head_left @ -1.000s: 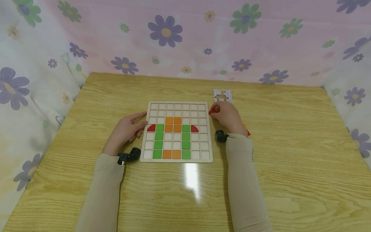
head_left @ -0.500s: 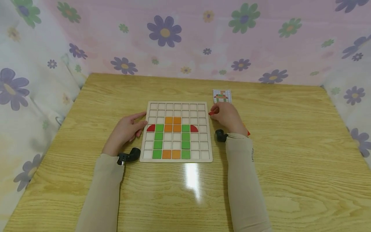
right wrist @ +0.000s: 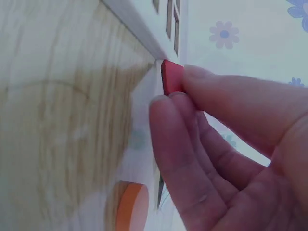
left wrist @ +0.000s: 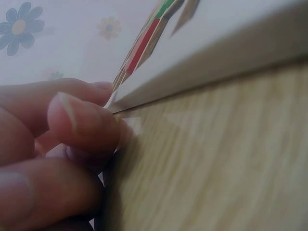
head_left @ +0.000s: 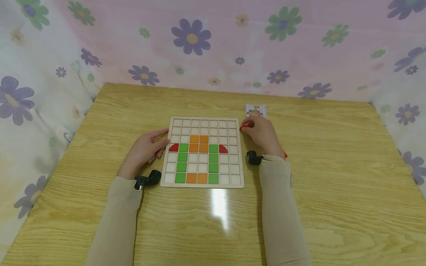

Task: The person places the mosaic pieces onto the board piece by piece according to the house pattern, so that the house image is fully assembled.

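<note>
A square wooden grid board point(head_left: 203, 187) lies flat on the table, with green tiles point(head_left: 182, 157), orange tiles point(head_left: 198, 143) and two red quarter-round tiles point(head_left: 173, 147) in its cells. My left hand point(head_left: 144, 149) rests at the board's left edge, its fingertips touching the side and holding no tile. Just off the right edge, my right hand point(head_left: 263, 135) pinches a small red tile point(right wrist: 172, 77) between thumb and fingers. The right wrist view shows this tile close to the board's edge; its full shape is partly hidden by the fingers.
A small printed pattern card point(head_left: 256, 110) lies behind my right hand, which partly covers it. A red piece point(head_left: 285, 155) shows beside the right wrist. In the right wrist view an orange piece point(right wrist: 133, 208) sits on the table. A flowered cloth point(head_left: 213, 48) hangs behind the table.
The red tile turns slightly between the fingers of my right hand, which stays at nearly the same spot. My left hand and the tiles on the board have not moved.
</note>
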The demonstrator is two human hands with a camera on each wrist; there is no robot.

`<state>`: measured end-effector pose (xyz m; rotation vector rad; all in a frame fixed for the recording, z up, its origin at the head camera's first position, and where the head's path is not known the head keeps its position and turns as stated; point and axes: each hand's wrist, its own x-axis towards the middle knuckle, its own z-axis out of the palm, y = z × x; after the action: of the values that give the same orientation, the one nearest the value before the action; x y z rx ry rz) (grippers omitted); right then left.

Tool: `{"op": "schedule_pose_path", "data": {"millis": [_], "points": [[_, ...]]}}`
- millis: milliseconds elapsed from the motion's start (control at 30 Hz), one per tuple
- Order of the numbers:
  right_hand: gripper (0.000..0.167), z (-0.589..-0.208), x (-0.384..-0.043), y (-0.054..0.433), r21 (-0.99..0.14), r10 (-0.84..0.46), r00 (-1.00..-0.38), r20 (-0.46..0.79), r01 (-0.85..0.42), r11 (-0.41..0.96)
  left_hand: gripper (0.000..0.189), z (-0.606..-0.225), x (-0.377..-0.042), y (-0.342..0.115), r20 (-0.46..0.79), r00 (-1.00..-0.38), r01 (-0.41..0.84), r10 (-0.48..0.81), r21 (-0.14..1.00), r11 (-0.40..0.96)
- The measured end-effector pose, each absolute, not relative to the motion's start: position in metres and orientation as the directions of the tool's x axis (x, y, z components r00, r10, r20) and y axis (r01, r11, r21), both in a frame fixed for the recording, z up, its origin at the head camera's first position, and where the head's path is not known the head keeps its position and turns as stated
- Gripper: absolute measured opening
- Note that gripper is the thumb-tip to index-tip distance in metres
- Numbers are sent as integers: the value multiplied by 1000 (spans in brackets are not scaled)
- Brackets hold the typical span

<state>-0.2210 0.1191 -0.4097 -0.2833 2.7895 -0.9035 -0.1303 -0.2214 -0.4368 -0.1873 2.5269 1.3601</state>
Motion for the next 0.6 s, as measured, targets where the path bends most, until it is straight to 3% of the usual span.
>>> {"op": "schedule_pose_path", "data": {"millis": [167,600], "points": [[15,-408,-220,113,-641,-217,-970,-104,-101,761,48,-437,-130,-221,-290,-957,-241,3,801,548],[17,-404,-211,69,-659,-355,-926,-128,-188,728,49,-438,-131,-222,-289,-957,-238,11,809,537]]}}
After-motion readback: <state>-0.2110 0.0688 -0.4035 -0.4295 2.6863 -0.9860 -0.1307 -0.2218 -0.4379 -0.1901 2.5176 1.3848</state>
